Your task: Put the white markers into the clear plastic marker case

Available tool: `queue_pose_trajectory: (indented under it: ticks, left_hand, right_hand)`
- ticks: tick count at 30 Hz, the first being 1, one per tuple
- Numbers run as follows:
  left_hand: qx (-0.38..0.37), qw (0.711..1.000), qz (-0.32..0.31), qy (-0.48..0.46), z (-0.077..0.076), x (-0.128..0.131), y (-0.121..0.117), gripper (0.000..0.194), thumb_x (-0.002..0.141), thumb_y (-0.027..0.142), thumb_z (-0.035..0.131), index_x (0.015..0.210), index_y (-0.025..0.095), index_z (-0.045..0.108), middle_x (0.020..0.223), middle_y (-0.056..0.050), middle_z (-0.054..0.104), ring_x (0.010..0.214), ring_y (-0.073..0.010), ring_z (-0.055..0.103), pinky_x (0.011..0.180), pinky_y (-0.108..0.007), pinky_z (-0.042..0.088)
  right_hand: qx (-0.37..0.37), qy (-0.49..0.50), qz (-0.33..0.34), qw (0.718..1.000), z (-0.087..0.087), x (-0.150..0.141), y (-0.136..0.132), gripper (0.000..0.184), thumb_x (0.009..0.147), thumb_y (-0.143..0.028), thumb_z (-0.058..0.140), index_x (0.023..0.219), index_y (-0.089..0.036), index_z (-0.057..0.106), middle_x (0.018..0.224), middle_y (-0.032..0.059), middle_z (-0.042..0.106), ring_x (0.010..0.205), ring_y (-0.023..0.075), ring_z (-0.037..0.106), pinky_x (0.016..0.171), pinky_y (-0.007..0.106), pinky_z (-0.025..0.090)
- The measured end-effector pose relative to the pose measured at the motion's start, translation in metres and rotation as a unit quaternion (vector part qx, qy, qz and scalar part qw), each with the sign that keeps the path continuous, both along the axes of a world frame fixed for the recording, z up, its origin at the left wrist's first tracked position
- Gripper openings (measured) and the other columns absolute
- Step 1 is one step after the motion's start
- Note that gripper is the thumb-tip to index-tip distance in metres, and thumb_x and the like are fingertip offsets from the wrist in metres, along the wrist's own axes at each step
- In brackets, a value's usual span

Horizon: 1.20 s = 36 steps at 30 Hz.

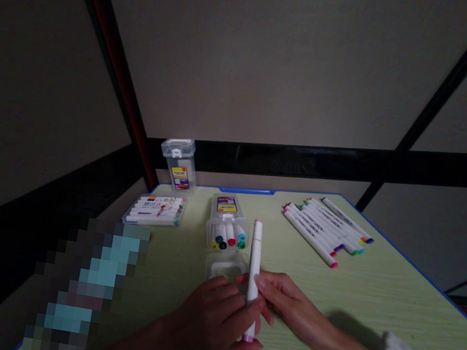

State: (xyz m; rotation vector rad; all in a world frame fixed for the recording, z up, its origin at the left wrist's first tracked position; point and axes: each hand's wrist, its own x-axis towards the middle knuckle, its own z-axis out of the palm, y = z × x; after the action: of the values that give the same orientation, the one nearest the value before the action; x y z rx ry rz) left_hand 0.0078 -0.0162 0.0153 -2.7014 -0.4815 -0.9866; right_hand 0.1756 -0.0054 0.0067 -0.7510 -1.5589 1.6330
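A white marker (255,256) with pink ends stands nearly upright between my two hands. My left hand (220,322) is closed around its lower part, fingers wrapped near the bottom end. Higher up, my right hand (284,297) pinches the barrel between thumb and fingers. Just beyond the hands lies a clear plastic box (218,238) on its side, with several markers in it, their coloured ends facing me. Its open lid (224,267) rests on the table in front, partly hidden by my left hand.
Several loose white markers (318,228) lie in a row at the right of the table (179,285). A clear flat case of pens (156,211) lies at the left, before an upright clear box (180,169) with its lid shut. A blurred patch (94,283) covers the left edge.
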Motion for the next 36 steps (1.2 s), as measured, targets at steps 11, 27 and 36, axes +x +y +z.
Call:
queue_pose_trajectory:
  ticks: [11, 27, 36]
  left_hand:
    - [-0.017, 0.999, 0.008, -0.035, 0.0068, 0.0007, -0.0012, 0.028, 0.091, 0.031, 0.035, 0.096, 0.009, 0.052, 0.069, -0.006, 0.063, 0.064, -0.0169, 0.059, 0.057, -0.028, 0.045]
    - [-0.023, 0.999, 0.008, -0.044, 0.0051, 0.0000, -0.0015, 0.028, 0.091, 0.031, 0.035, 0.099, 0.009, 0.051, 0.070, -0.006, 0.065, 0.060, -0.0163, 0.059, 0.057, -0.029, 0.046]
    - [-0.026, 0.999, 0.008, -0.040, 0.0040, -0.0002, -0.0013, 0.027, 0.090, 0.031, 0.036, 0.099, 0.009, 0.051, 0.071, -0.006, 0.065, 0.061, -0.0166, 0.059, 0.058, -0.030, 0.046]
  right_hand:
    - [0.019, -0.003, 0.015, 1.000, -0.0032, 0.0003, 0.0010, 0.049, 0.084, -0.054, 0.044, 0.057, -0.014, 0.055, 0.047, 0.0001, 0.056, 0.042, 0.0073, 0.040, 0.042, 0.020, 0.032]
    - [0.013, -0.011, 0.019, 1.000, -0.0014, 0.0003, 0.0013, 0.046, 0.083, -0.053, 0.045, 0.059, -0.015, 0.053, 0.048, -0.0005, 0.056, 0.041, 0.0071, 0.039, 0.042, 0.020, 0.031]
    - [0.019, -0.011, 0.019, 1.000, -0.0028, -0.0001, 0.0009, 0.047, 0.083, -0.054, 0.044, 0.058, -0.015, 0.052, 0.048, -0.0006, 0.055, 0.042, 0.0072, 0.039, 0.043, 0.020, 0.032]
